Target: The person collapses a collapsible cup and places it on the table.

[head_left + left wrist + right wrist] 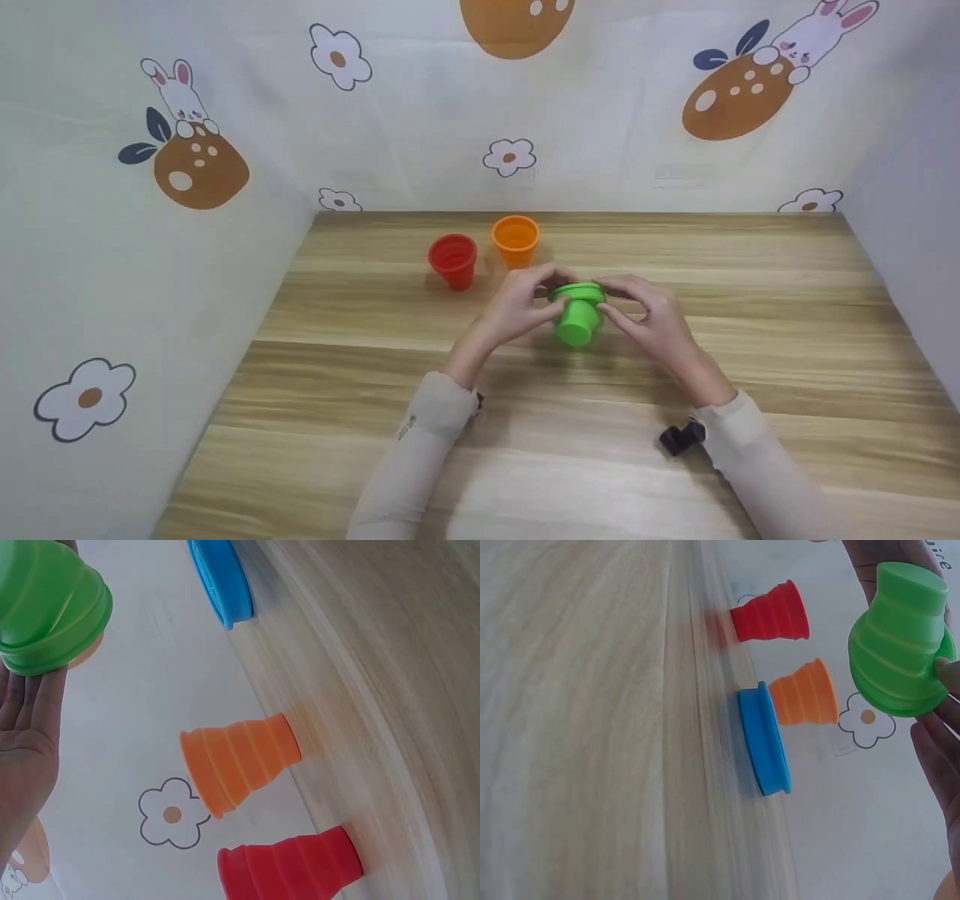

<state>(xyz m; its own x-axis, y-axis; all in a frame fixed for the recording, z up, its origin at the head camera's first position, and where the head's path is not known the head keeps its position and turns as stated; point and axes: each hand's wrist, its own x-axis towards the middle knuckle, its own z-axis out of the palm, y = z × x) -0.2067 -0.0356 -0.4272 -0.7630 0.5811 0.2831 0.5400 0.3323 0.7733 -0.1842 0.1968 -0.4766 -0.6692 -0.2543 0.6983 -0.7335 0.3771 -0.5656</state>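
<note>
A green ribbed cup is held up between both hands, its narrow base toward the head camera and its wide rim away. The left hand grips the rim from the left, thumb on the near side. On the other side the right hand pinches the rim between thumb and fingers. In the left wrist view the green cup rests against the fingers of the left hand. The right wrist view shows the green cup with its ribs partly folded and the right thumb on its side.
Upright on the wooden table stand a red cup and an orange cup, beyond the left hand. A low blue ring-like piece lies on the table in both wrist views; the hands hide it in the head view. Patterned sheets wall the table.
</note>
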